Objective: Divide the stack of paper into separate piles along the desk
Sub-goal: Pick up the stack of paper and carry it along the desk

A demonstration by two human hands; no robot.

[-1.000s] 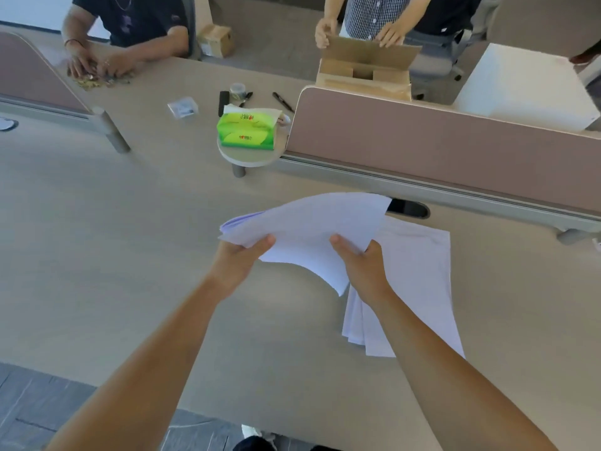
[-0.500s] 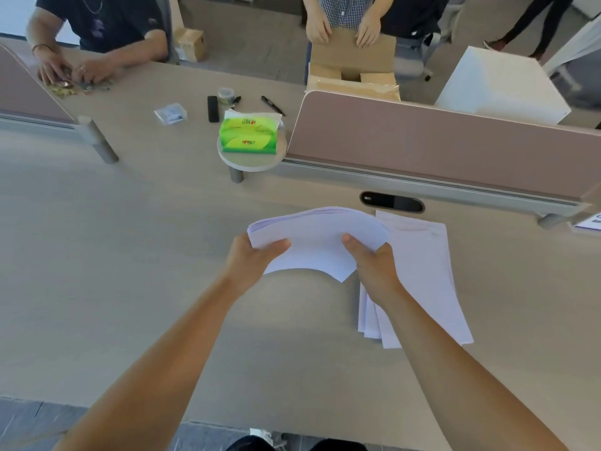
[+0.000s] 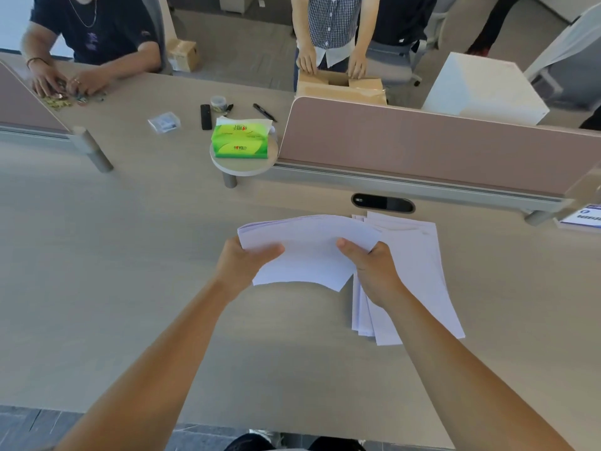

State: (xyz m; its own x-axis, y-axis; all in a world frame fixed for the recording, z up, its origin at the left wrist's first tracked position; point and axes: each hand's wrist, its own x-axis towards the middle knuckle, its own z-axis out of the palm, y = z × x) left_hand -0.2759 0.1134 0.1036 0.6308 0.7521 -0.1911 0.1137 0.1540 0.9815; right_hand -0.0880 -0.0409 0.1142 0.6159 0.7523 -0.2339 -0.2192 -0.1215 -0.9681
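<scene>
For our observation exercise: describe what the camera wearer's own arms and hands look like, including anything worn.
Both forearms are bare to the frame edge, no sleeves showing. The left hand and right hand wear no gloves, watch or bands.

- Sheaf has pulled back toward the person. It overlapped the far-left corner of the pile 1 s ago, and that corner is now exposed.
- Sheaf is tighter: the low-hanging corner is gone, and it now bows up between left hand and right hand.
- Far side: box flap was up, now pressed down.
- Camera tilted up, so a card now shows at the right edge.
</scene>
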